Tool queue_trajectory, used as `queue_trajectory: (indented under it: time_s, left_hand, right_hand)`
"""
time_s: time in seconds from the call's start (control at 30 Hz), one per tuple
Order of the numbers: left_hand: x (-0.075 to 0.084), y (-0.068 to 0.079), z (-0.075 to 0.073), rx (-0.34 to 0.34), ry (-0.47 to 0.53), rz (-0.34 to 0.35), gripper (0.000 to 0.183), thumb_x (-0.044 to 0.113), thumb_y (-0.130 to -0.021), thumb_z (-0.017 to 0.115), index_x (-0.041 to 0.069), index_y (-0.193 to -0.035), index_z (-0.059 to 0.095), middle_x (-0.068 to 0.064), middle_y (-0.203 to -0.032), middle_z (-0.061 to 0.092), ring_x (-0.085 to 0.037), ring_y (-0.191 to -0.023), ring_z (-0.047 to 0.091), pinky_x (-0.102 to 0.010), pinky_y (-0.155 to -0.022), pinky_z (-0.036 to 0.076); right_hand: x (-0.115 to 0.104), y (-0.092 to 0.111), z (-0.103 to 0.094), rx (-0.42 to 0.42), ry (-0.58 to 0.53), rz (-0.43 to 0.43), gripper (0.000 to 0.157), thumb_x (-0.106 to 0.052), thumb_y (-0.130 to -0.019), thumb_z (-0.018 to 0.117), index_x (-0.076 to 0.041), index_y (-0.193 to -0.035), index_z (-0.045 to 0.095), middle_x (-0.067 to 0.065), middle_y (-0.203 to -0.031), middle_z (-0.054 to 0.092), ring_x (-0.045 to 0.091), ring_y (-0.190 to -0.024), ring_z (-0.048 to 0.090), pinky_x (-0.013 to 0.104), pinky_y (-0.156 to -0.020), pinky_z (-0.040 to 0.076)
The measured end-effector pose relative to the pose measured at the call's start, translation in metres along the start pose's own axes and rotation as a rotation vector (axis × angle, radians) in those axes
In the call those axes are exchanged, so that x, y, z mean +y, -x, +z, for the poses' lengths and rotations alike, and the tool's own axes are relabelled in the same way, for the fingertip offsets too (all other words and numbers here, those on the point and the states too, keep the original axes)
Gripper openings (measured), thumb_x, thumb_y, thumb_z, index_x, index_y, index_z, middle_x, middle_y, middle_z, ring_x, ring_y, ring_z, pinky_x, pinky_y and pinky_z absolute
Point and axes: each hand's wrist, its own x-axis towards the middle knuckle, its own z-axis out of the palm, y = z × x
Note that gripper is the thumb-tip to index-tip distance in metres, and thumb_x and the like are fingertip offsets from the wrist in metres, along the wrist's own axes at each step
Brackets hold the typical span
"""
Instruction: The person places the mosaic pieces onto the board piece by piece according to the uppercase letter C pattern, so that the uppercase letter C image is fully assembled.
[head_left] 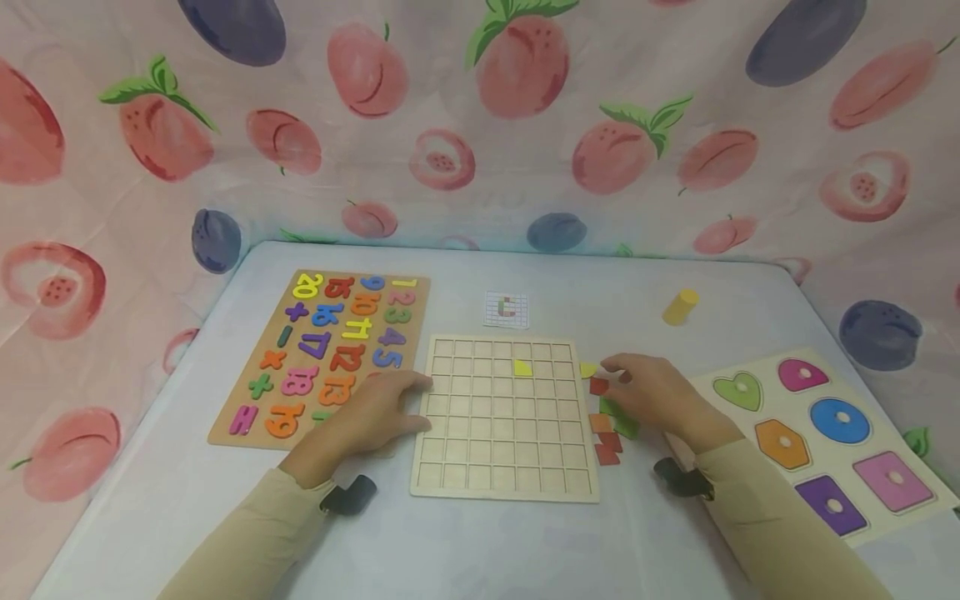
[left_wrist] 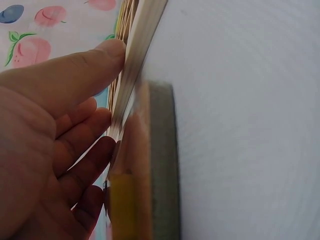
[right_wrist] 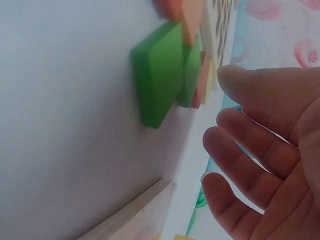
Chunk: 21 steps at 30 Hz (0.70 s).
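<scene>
A wooden grid board [head_left: 480, 408] lies at the middle of the table, with one yellow piece [head_left: 522, 368] in an upper cell. My left hand [head_left: 378, 412] rests at the board's left edge, thumb and fingertips right at the rim [left_wrist: 131, 65]. Over the loose pieces to the right of the board hovers my right hand [head_left: 652, 392], its fingers loosely bent with nothing between them. Below it are green pieces [right_wrist: 159, 75], and nearby lie a yellow piece [head_left: 588, 369], red pieces [head_left: 609, 454] and an orange piece [head_left: 601, 423].
A number puzzle board [head_left: 262, 417] lies to the left, partly under my left forearm. Behind the grid board is a small pattern card [head_left: 506, 309]. A yellow cylinder [head_left: 680, 307] stands at the back right, and a shape puzzle board [head_left: 813, 442] lies at the right.
</scene>
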Motion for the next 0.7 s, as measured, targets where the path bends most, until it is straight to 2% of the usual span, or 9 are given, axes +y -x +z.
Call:
queue_trajectory:
  time_s: [0.4, 0.7]
  left_hand:
    - [-0.001, -0.001, 0.003, -0.002, -0.017, -0.015, 0.057, 0.022, -0.083, 0.084, 0.008, -0.134, 0.062, -0.005, -0.135, 0.061, -0.026, -0.131, 0.050, -0.046, -0.111, 0.038]
    - [-0.002, -0.001, 0.003, 0.003, -0.023, -0.013, 0.057, 0.022, -0.083, 0.084, 0.008, -0.134, 0.062, -0.005, -0.135, 0.061, -0.027, -0.131, 0.050, -0.046, -0.111, 0.039]
  right_hand:
    - [0.004, -0.008, 0.003, 0.030, 0.040, -0.048, 0.041, -0.016, -0.094, 0.062, 0.000, -0.132, 0.061, 0.019, -0.124, 0.065, 0.037, -0.113, 0.060, 0.055, -0.096, 0.050]
    - [0.000, -0.014, 0.005, 0.043, 0.069, -0.151, 0.036, -0.011, -0.090, 0.069, 0.002, -0.124, 0.064, 0.013, -0.110, 0.070, 0.033, -0.104, 0.064, 0.051, -0.093, 0.052]
